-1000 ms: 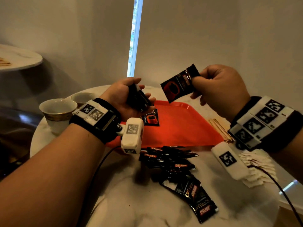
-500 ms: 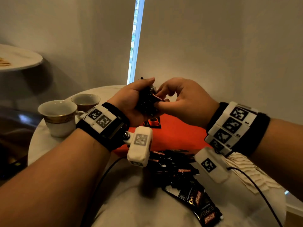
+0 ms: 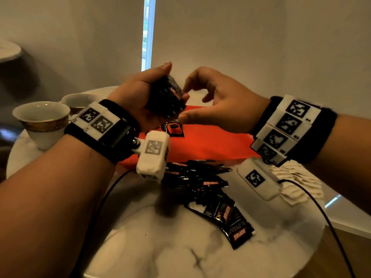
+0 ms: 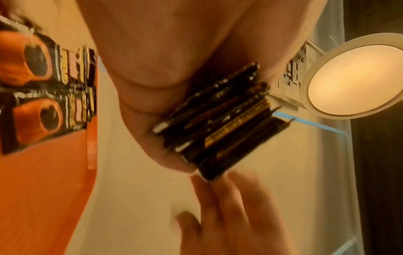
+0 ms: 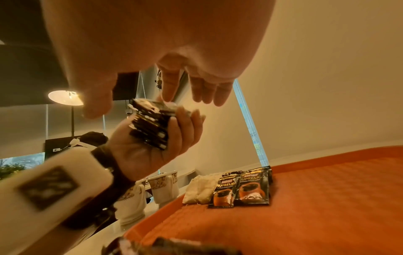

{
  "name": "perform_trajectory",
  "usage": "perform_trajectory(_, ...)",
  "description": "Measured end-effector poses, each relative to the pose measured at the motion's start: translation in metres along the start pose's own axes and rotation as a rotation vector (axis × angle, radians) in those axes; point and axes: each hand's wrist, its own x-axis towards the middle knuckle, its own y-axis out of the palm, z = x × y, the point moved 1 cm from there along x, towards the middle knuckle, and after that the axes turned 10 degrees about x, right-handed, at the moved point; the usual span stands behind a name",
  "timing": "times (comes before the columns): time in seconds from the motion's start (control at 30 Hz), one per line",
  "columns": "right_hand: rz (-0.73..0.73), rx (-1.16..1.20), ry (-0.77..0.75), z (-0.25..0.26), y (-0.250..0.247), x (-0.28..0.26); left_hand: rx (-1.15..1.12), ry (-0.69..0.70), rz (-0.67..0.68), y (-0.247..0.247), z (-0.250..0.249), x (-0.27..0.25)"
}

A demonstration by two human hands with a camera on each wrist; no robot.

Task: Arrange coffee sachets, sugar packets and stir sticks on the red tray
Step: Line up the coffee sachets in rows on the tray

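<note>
Black foil coffee sachets, "KOPIKO SUPREMO" readable, two lying flat on red tray (image 3: pixel 210 145) at 12 o'clock.

Left hand (image 3: pixel 138 97) gripping stack of sachets (image 3: pixel 167 99) edge-on, long axis tilting toward 1 o'clock; right hand (image 3: pixel 218 103) hovering loosely curled, fingertips blurring beside stack, holding nothing. Loose sachets (image 3: pixel 200 181) partly hiding behind wrist cameras.

"KOPIKO" in red and "SUPREMO" in white stand on the loose black sachet (image 3: pixel 237 227) at the table's 5 o'clock edge in the head view. Red "KOPIKO" also reads, upside down, on sachets in the black pile (image 3: pixel 200 177) at 6 o'clock of the tray. In the right wrist view, the 2 sachets lying on the tray (image 5: pixel 242 188) each read "KOPIKO SUPREMO". The wristband tags carry only coded squares; their small digits cannot be read.
</note>
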Motion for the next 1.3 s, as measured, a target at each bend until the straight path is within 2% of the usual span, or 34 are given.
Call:
perform_trajectory(0.1,0.235,-0.091,-0.052,0.004,-0.012,-0.034,-0.014,0.034,-0.173,-0.012,-0.004,0.005)
perform_trajectory(0.23,0.641,-0.332,-0.037,0.0,-0.01,-0.078,-0.045,0.026,-0.184,-0.02,-0.007,0.006)
perform_trajectory(0.37,0.777,-0.523,-0.017,-0.008,0.004,-0.103,-0.022,0.045,-0.167,-0.014,-0.003,0.006)
perform_trajectory(0.47,0.756,-0.622,-0.042,-0.013,0.011,-0.109,-0.002,0.045,-0.193,-0.014,0.0,0.005)
perform_trajectory(0.63,0.701,-0.608,-0.125,-0.019,0.021,-0.116,-0.022,0.036,-0.232,-0.014,0.003,0.005)
perform_trajectory(1.0,0.62,-0.537,-0.195,-0.034,0.025,-0.121,-0.02,0.022,-0.237,-0.015,0.004,0.005)
perform_trajectory(1.17,0.491,-0.457,-0.246,-0.037,0.016,-0.123,-0.026,0.024,-0.245,-0.015,0.004,0.005)
perform_trajectory(1.3,0.592,-0.554,-0.236,-0.041,0.014,-0.127,-0.018,0.024,-0.253,-0.015,0.003,0.005)
